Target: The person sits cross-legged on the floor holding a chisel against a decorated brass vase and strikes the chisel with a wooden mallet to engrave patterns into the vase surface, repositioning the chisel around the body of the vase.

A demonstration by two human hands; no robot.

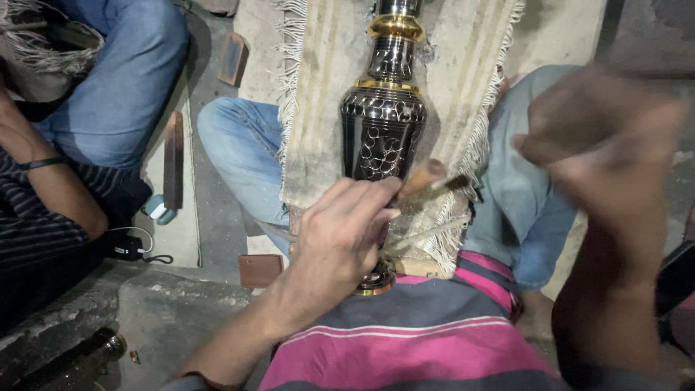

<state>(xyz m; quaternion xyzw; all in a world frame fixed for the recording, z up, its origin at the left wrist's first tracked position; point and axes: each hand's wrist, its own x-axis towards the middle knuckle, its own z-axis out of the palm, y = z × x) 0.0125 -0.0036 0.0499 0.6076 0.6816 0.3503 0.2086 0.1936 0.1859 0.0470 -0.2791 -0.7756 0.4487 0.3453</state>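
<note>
**Chisel on the vase, mallet hand raised: where a slip could come from**

Head view: a dark, engraved metal vase [382,130] with gold bands lies lengthwise on a fringed cloth [326,94] across the person's lap, its base near the striped shirt [420,333]. The left hand [340,232] rests on the vase's lower body, fingers pinched around a thin chisel [434,182] whose tip points at the patterned belly. The right hand [601,145] is lifted to the side and blurred; it looks closed, but I cannot tell what it grips.

Risks, as I judge them: the vase is round and only cradled by cloth and knees, so a strike could roll it and drag the tip across the pattern. A blow landing off the chisel's end could hit the left fingers. Another person's arm [43,181] sits close at the left, near a charger [130,247] on the floor.
</note>
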